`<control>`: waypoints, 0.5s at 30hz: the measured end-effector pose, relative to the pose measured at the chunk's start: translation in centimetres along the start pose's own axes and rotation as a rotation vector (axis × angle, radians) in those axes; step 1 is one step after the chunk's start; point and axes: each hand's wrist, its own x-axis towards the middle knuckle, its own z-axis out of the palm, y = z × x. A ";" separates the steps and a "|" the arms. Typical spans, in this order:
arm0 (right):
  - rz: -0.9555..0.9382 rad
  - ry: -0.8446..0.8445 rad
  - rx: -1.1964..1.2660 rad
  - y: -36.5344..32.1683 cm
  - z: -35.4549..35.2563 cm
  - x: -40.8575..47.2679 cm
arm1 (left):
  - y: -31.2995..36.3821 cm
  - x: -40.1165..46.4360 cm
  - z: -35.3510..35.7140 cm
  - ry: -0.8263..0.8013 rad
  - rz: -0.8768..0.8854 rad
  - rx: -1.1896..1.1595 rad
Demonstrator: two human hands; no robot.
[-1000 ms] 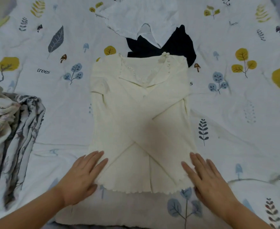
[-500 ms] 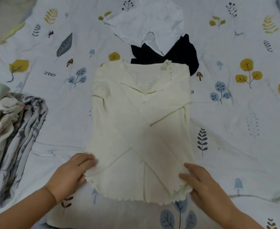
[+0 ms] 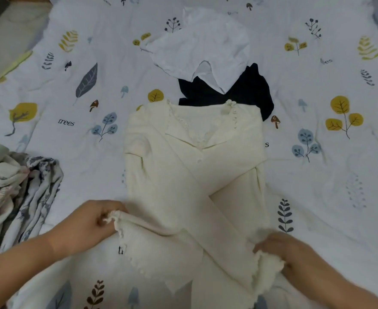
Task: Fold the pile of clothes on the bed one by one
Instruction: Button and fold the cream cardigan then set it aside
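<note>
A cream cardigan (image 3: 190,166) lies flat in the middle of the bed, its sleeves crossed over its front and its neckline pointing away from me. My left hand (image 3: 94,221) pinches the frilled hem at the bottom left corner and has it raised off the sheet. My right hand (image 3: 288,253) grips the hem at the bottom right corner, also lifted. Beyond the neckline lie a crumpled white garment (image 3: 203,47) and a dark navy one (image 3: 248,92) partly under it.
The bed sheet (image 3: 317,197) is white with printed leaves, trees and mushrooms. A heap of patterned grey and white fabric (image 3: 18,192) sits at the left edge. The mattress edge and floor show at the top left corner.
Both hands went from lying flat beside the hem to curling round its two corners. The hem has come up off the sheet toward the neckline.
</note>
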 end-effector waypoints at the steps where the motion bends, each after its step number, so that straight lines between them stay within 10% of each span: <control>1: 0.045 0.029 0.169 0.3 -1.5 0.9 | 0.3 1.0 -0.9 0.001 0.016 -0.057; 6: 0.240 0.203 0.629 -0.7 -10.0 7.2 | 1.0 7.4 -5.8 0.170 -0.043 -0.274; 15: 0.513 0.460 0.664 3.2 -12.6 19.2 | -0.7 18.6 -9.6 0.441 -0.136 -0.156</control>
